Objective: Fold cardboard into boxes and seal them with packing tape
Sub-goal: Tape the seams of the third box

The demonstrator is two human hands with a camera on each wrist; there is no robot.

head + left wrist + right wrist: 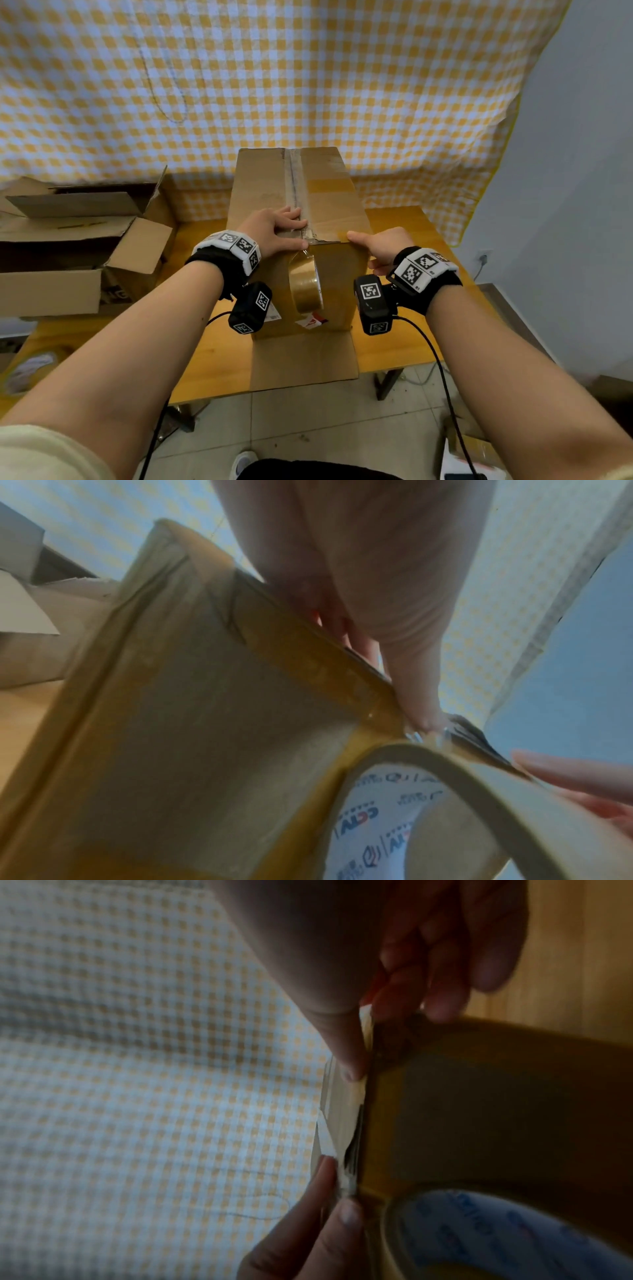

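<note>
A tall cardboard box (267, 192) stands on the wooden table (411, 233), its top flaps closed with clear tape (298, 185) along the seam. My left hand (277, 229) lies flat on the top near the front edge; its thumb (411, 683) presses the tape at the rim. My right hand (380, 243) grips the near right corner, thumb (342, 1042) on top and fingers curled on the side. A brown tape roll (305, 284) hangs against the front face by its strip, held by neither hand. It fills the lower right of both wrist views (445, 764) (514, 1096).
Open cardboard boxes (68, 246) crowd the table's left end. A yellow checked cloth (239, 85) hangs behind. The box's bottom flap (305, 359) lies on the table toward me, past the edge. Another carton (472, 455) sits on the floor at lower right.
</note>
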